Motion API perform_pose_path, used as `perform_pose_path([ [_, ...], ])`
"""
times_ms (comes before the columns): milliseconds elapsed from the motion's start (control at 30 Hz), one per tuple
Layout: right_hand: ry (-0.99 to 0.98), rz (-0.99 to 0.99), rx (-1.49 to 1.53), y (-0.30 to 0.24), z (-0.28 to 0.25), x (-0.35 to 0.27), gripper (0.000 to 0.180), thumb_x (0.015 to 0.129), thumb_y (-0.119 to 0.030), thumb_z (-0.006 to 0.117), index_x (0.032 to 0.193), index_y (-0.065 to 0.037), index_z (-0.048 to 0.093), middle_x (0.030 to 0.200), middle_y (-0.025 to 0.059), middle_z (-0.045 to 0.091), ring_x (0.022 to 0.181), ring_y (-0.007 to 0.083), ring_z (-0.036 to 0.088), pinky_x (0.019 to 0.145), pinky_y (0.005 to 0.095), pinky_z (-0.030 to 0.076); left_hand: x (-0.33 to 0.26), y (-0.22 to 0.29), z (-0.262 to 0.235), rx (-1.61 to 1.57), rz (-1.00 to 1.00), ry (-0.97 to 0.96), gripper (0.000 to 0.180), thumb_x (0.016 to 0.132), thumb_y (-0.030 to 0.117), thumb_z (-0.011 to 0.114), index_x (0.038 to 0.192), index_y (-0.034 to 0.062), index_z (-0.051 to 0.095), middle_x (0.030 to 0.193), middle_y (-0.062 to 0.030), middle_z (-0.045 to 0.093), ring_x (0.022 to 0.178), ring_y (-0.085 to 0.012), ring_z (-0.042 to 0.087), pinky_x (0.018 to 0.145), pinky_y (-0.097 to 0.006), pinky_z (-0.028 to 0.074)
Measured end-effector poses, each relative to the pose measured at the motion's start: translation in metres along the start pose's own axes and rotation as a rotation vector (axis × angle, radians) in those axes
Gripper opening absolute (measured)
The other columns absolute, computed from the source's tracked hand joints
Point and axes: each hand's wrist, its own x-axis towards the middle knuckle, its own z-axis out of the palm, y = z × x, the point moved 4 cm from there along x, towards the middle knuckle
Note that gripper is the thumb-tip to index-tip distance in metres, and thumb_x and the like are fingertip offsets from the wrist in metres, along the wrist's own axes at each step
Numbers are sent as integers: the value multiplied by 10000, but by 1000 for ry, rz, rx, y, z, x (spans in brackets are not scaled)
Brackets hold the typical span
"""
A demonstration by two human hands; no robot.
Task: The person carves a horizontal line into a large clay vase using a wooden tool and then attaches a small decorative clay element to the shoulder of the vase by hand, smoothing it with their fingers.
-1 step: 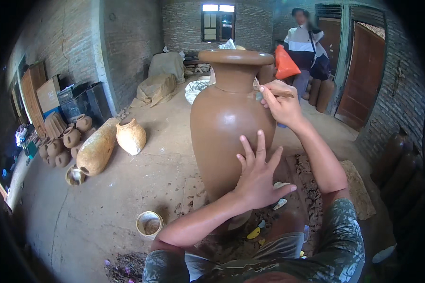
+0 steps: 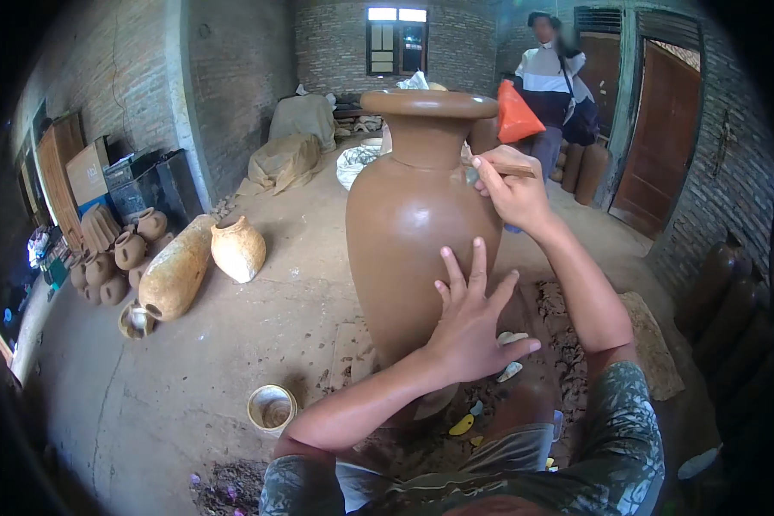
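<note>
A tall brown clay vase (image 2: 404, 232) with a thick flared rim and narrow neck stands upright in front of me, its surface smooth and shiny. My right hand (image 2: 512, 189) is closed around a thin, brown-handled stick-like tool (image 2: 516, 171). Its greyish-green end meets the right shoulder of the vase, just below the neck; my fingers partly cover it. Lower down, my left hand (image 2: 469, 327) lies with fingers spread against the vase's right side and holds nothing. My left forearm crosses in front of the vase's lower part.
A small round tub (image 2: 273, 408) sits at lower left. Left are a long pale pot (image 2: 176, 268), a round pale jar (image 2: 239, 249) and several small brown pots (image 2: 131, 249). Clay scraps (image 2: 568, 353) litter the floor at right. A person (image 2: 546, 82) stands behind, beside an orange bag (image 2: 518, 113).
My left fingers have shifted very slightly to the right on the vase. The orange bag has moved a little to the left. My right hand stays in place with the tool.
</note>
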Motion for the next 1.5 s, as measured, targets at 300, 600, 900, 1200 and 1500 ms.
perform_pose_path([
  [300,-35,20,-26,13,-13,0,262,1040,-173,648,916,48,717,811,88,684,641,134,684,582,287,533,7,-89,-87,131,-92,368,1172,588,441,1002,1561,100,445,1708,-229,226,1579,-446,226,1221,-536,350],
  [600,-46,8,27,0,-8,-1,233,1025,-154,670,907,38,729,801,86,688,636,129,682,580,285,528,18,-134,-63,188,-96,397,1384,562,559,985,1660,140,255,1728,-242,105,1595,-489,84,1199,-741,208],
  [900,1,-46,-37,-4,-9,-3,228,1001,-152,684,882,34,740,723,105,674,621,178,661,590,336,509,28,-73,-41,412,-322,355,1289,655,620,914,1648,96,281,1703,-310,114,1560,-573,97,1131,-778,280],
  [1200,-5,-40,-74,-8,-11,-4,230,993,-158,688,871,30,739,742,122,684,673,231,676,650,368,520,25,-33,-16,530,-167,314,1006,758,619,821,1571,143,470,1671,-336,201,1493,-655,199,974,-829,400],
  [1500,-8,-103,-139,-10,-16,-3,228,987,-157,689,867,30,743,776,147,698,699,276,685,675,386,526,17,2,13,402,98,131,754,821,547,796,1402,94,636,1697,-242,250,1519,-587,231,1013,-844,356],
])
